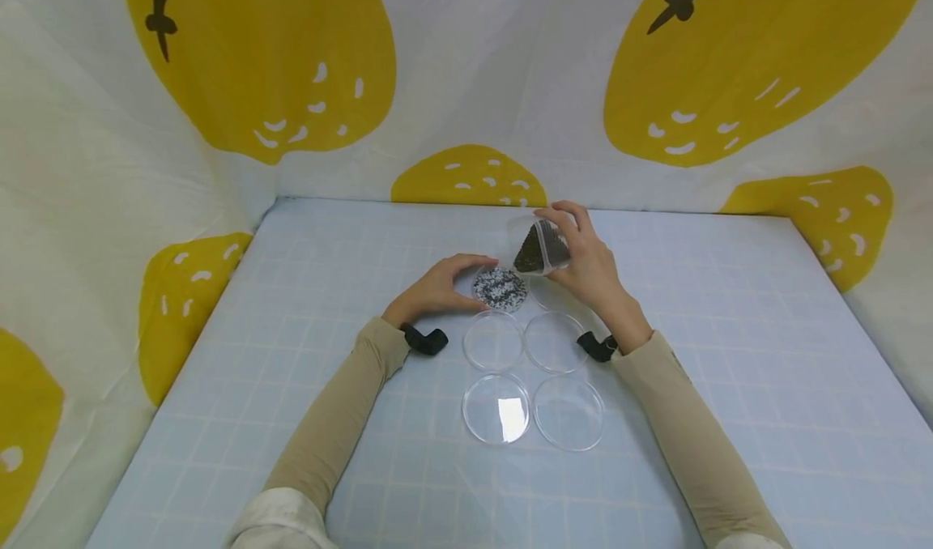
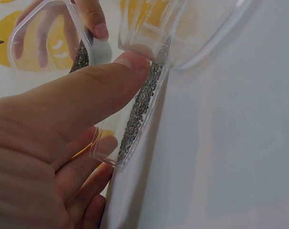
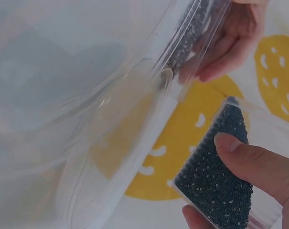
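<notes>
1. One hand, the right hand [image 1: 592, 261], grips a clear tub [image 1: 541, 249]. The tub is tipped, with dark beads [image 3: 216, 176] inside. It is up above the table [image 1: 328, 282], near the far edge.
2. The left hand [image 1: 435, 284] has its thumb and fingers round the bead dish [image 1: 500, 289], full of black and white bits. This dish is just left of the tub, nearer the far edge than the near edge.
3. Four clear dishes [image 1: 493, 342] sit in two rows toward the near edge.
4. Past the far edge hangs a white cloth [image 1: 496, 104] with yellow shapes [image 1: 466, 178].
</notes>
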Demonstrator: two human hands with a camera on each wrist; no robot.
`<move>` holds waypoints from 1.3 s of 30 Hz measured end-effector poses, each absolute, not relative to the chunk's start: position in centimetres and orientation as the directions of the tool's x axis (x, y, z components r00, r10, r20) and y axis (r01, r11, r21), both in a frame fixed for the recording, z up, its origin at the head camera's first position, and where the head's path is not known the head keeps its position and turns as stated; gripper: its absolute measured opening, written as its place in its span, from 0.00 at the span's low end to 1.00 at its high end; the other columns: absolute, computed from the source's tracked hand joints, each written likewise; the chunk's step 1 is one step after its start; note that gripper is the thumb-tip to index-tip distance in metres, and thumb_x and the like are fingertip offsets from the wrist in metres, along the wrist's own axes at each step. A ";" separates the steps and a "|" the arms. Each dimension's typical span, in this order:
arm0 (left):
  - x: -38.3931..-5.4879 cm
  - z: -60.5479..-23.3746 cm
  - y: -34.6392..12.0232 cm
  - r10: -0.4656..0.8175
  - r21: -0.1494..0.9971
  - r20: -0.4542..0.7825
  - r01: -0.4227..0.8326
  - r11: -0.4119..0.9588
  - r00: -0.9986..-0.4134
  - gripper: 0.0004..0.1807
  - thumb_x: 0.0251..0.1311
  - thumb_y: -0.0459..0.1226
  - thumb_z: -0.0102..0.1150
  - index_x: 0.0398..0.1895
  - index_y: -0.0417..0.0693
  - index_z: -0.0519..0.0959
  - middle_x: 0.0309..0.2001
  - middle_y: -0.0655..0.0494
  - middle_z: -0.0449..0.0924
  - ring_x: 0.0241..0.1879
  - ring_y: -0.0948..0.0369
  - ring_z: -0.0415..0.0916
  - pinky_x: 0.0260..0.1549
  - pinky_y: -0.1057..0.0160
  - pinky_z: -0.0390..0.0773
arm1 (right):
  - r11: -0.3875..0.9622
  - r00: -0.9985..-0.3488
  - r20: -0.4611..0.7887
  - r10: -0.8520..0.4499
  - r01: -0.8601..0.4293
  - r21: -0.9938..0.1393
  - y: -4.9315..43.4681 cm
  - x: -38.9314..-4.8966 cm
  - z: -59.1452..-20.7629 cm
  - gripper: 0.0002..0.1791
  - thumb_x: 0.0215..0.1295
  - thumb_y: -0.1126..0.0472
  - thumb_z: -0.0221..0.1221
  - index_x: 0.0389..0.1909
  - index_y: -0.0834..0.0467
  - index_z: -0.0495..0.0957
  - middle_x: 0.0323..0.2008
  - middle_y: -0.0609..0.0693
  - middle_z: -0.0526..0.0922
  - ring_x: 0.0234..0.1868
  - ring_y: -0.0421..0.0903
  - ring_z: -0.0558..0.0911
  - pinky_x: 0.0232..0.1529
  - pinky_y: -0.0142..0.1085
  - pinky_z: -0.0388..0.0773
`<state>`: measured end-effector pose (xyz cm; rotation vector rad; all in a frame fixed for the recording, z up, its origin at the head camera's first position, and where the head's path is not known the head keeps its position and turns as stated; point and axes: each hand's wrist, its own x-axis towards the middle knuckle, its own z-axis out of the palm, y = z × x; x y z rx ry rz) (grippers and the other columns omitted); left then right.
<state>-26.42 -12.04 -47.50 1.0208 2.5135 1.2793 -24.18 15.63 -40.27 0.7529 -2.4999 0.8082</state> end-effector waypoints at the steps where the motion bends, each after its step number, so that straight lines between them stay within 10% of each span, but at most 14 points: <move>1: -26.4 -47.5 -12.0 0.629 0.760 0.170 0.507 0.407 -0.759 0.42 0.48 0.45 0.78 0.69 0.54 0.71 0.68 0.64 0.69 0.70 0.63 0.60 0.69 0.58 0.55 | 0.685 -0.771 0.521 -0.366 -0.602 -0.410 15.6 -24.2 -40.3 0.47 0.46 0.66 0.76 0.67 0.45 0.65 0.68 0.56 0.62 0.34 0.59 0.78 0.21 0.49 0.72; 19: -26.3 -47.4 -11.9 0.622 0.762 0.162 0.498 0.414 -0.766 0.41 0.49 0.44 0.78 0.69 0.54 0.71 0.68 0.63 0.69 0.70 0.63 0.60 0.69 0.58 0.55 | 0.628 -0.781 0.523 -0.343 -0.604 -0.490 16.2 -24.7 -40.5 0.50 0.41 0.69 0.79 0.67 0.49 0.65 0.67 0.56 0.62 0.51 0.62 0.81 0.35 0.55 0.78; 24: -26.2 -47.3 -11.9 0.621 0.766 0.162 0.495 0.411 -0.767 0.41 0.49 0.44 0.78 0.69 0.53 0.71 0.68 0.62 0.69 0.70 0.63 0.60 0.69 0.58 0.55 | 0.510 -0.826 0.476 -0.301 -0.561 -0.652 16.5 -25.0 -40.6 0.53 0.38 0.73 0.79 0.69 0.54 0.64 0.67 0.59 0.62 0.56 0.64 0.76 0.51 0.56 0.76; 31: -26.3 -47.4 -11.8 0.622 0.768 0.167 0.497 0.404 -0.765 0.41 0.48 0.43 0.78 0.69 0.53 0.72 0.67 0.63 0.70 0.69 0.63 0.61 0.69 0.58 0.56 | 0.235 -0.945 0.261 -0.195 -0.304 -0.923 17.7 -25.4 -40.8 0.55 0.43 0.76 0.75 0.71 0.46 0.59 0.68 0.57 0.62 0.55 0.62 0.79 0.38 0.38 0.82; 39: -26.2 -47.5 -11.9 0.615 0.769 0.142 0.478 0.425 -0.775 0.41 0.48 0.45 0.78 0.69 0.56 0.72 0.68 0.64 0.69 0.70 0.63 0.59 0.69 0.57 0.55 | -0.138 -0.974 0.182 -0.133 -0.163 -0.977 20.1 -26.4 -41.5 0.52 0.48 0.87 0.64 0.72 0.52 0.56 0.67 0.63 0.61 0.44 0.49 0.81 0.39 0.35 0.82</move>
